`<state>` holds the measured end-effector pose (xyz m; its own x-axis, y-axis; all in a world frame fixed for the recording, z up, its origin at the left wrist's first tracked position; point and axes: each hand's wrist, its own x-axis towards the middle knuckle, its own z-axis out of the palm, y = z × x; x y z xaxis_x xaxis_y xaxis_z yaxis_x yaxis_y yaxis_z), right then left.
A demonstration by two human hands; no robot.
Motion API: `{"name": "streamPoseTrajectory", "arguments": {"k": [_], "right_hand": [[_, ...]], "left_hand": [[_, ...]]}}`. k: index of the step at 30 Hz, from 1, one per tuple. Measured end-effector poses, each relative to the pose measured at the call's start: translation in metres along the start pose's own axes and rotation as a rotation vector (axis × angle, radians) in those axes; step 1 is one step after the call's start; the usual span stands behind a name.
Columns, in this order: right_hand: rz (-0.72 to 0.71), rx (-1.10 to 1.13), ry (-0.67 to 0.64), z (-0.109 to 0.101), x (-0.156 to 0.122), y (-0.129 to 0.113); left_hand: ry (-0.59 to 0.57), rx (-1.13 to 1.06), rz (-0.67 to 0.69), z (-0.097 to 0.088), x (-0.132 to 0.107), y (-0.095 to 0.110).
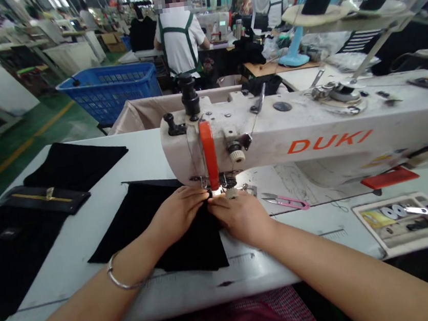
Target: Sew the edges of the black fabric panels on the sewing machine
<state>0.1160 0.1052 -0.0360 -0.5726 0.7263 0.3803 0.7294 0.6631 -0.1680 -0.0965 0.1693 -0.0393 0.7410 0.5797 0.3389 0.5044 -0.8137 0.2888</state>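
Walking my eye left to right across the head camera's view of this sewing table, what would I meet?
Black cloth with a gold zipper → left hand → right hand → pink-handled thread snips → tray of small sewing parts

And here's the black fabric panel (pixel 193 250), flat on the white table (pixel 94 164), its far end right under the sewing machine (pixel 291 131)!

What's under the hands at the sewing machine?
Black fabric lies under the left hand and right hand, on the white table. The hands cover the fabric beneath them, so any stitching there cannot be seen.
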Motion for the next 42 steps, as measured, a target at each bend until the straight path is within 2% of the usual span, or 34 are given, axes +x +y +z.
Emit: {"name": "streamPoseTrajectory", "arguments": {"k": [9,42], "right_hand": [[-0.068,0.043,0.010,-0.002,-0.008,0.000],[-0.021,0.105,-0.084,-0.003,-0.005,-0.004]], "left_hand": [[0.032,0.017,-0.017,0.003,-0.009,0.022],[-0.019,-0.046,-0.039,-0.001,-0.006,0.017]]}}
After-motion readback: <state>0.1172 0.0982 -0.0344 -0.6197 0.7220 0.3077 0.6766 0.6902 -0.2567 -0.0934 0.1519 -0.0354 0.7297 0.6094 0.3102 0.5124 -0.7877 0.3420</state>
